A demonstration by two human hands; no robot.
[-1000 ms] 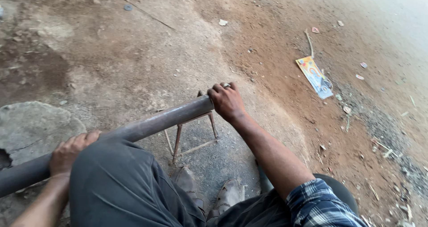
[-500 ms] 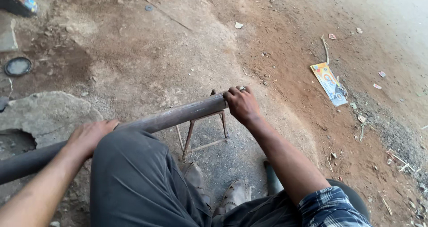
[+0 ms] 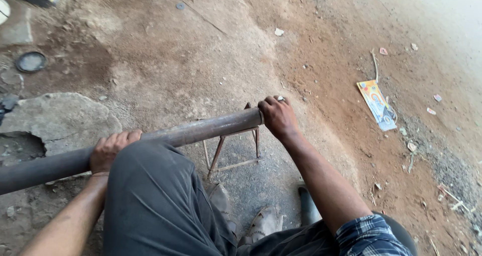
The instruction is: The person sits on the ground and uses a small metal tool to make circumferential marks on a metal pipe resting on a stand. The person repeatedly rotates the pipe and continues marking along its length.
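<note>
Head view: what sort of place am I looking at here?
Probably an outdoor or open-sided metalwork yard. The ground is bare packed dirt with litter, a long steel pipe rests on a small welded rod stand, and a broken concrete slab lies beside it. Both hands hold the pipe.

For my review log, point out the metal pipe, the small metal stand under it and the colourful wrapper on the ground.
metal pipe (image 3: 201,130), head view, bare stretch between the two hands.
small metal stand (image 3: 217,158), head view, its slanted left leg.
colourful wrapper (image 3: 376,104), head view, middle of the flat packet.
</note>
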